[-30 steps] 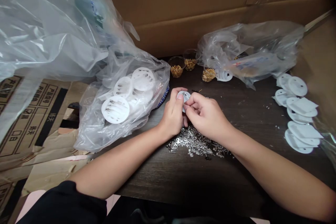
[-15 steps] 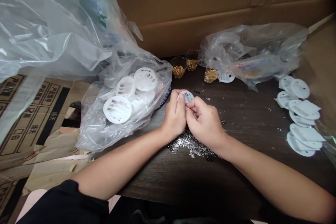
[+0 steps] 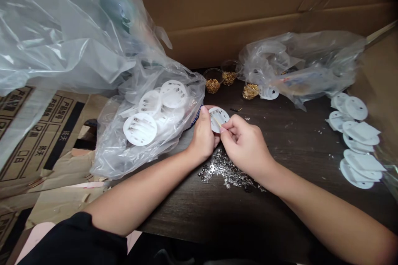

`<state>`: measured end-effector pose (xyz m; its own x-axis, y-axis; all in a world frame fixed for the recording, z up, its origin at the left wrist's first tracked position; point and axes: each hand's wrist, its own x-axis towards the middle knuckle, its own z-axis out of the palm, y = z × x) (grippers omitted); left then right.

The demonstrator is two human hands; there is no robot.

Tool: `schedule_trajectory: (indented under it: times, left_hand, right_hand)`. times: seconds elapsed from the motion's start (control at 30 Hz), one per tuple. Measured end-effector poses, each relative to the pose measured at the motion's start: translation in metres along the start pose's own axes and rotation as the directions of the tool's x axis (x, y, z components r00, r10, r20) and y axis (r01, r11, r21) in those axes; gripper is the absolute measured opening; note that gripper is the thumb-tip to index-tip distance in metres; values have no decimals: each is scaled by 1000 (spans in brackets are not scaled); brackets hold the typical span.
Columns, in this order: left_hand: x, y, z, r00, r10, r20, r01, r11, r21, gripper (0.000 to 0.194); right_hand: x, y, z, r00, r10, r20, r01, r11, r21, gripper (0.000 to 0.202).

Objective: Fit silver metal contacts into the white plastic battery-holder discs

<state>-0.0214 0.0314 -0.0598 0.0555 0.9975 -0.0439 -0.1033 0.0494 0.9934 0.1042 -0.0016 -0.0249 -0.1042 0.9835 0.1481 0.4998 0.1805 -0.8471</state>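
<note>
My left hand (image 3: 203, 134) is closed around the left edge of a round white plastic disc (image 3: 220, 115) with slots and small metal pieces in its face. Pinched between thumb and forefinger of my right hand (image 3: 244, 138) is a thin pale yellowish stick (image 3: 218, 122), its tip at the disc's face. Whether the tip touches the disc, I cannot tell. Just below both hands lies a heap of small silvery metal clips (image 3: 225, 169) on the dark table.
An open plastic bag (image 3: 108, 153) at left holds several white discs (image 3: 139, 129). Clear cups of brass-coloured pins (image 3: 213, 85) stand behind my hands. Stacked white discs (image 3: 362, 165) line the right side. Another plastic bag (image 3: 317, 66) lies at the back, before a cardboard wall (image 3: 248, 0).
My left thumb has lifted off the disc's face, which now shows more fully. My right hand has shifted slightly, and the thin stick it pinches has come into view over the disc.
</note>
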Motion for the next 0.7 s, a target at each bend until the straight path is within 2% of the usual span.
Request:
schedule_trajectory:
  times: [0.1, 0.2, 0.3, 0.47, 0.57, 0.7]
  left_hand:
    - [-4, 2, 3, 996, -36, 80, 46, 991, -122, 67]
    - [-6, 3, 3, 989, 5, 149, 17, 989, -148, 67]
    - [-8, 2, 1, 984, 43, 171, -17, 989, -148, 65]
    - [-11, 2, 0, 976, 30, 215, -10, 995, -97, 63]
    - [-11, 4, -1, 985, 69, 158, -68, 998, -11, 60]
    - [-8, 4, -2, 980, 184, 77, -194, 966, 170, 58]
  right_hand:
    - [3, -2, -7, 997, 40, 66, -41, 999, 14, 10]
    - [3, -3, -9, 998, 19, 60, -21, 1000, 22, 11]
    - [2, -4, -10, 999, -26, 43, 26, 1000, 14, 11]
    - [1, -5, -13, 987, -151, 47, 158, 960, -233, 9]
    - [-1, -5, -12, 974, -224, 21, 218, 917, -335, 10]
    - [-4, -1, -5, 956, -292, -26, 267, 904, -335, 13]
